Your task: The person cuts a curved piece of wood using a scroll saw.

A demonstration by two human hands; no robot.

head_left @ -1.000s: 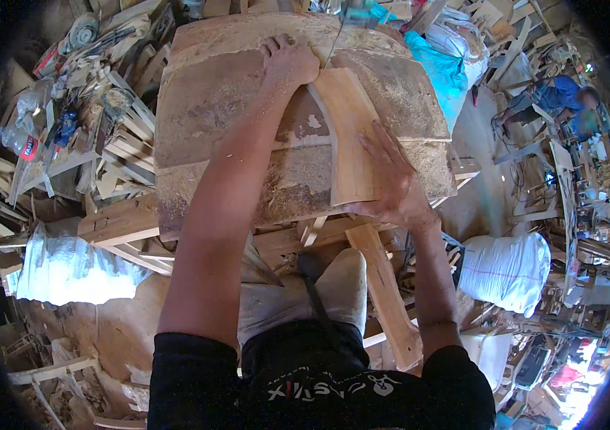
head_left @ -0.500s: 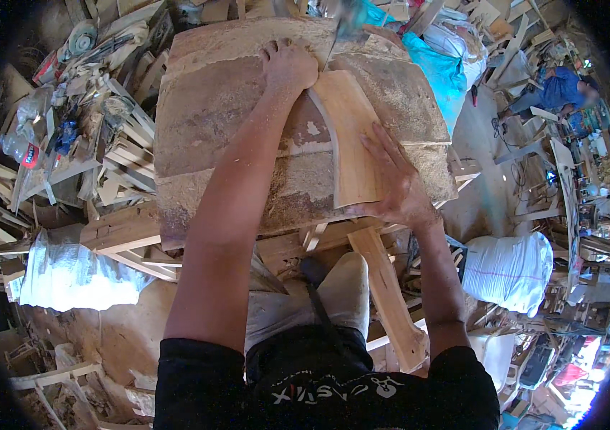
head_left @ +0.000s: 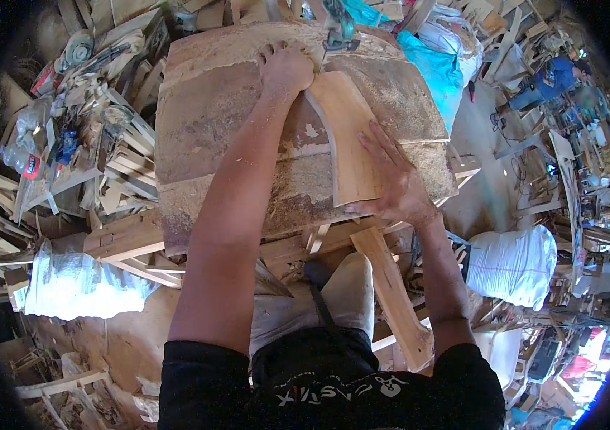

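Observation:
A pale wooden board (head_left: 351,136) with curved long sides lies flat on the dusty wooden worktable (head_left: 212,143). Its far end is close to the thin upright blade (head_left: 323,59) of a saw, below a teal saw guide (head_left: 339,30). My left hand (head_left: 287,68) rests on the table beside the board's far left corner, fingers apart and slightly bent, thumb hidden. At the near right part of the board, my right hand (head_left: 396,186) grips it, fingers stretched over the top and thumb along the near end.
Wood offcuts (head_left: 129,154) are heaped left of the table. A longer plank (head_left: 394,301) leans below its near edge, by my legs. White sacks (head_left: 512,269) stand at the right, and a turquoise sack (head_left: 434,72) at the far right corner. Another person (head_left: 552,82) crouches farther right.
The view has shifted slightly, bringing the teal saw guide more clearly into sight. Both hands and the board keep nearly the same places on the table.

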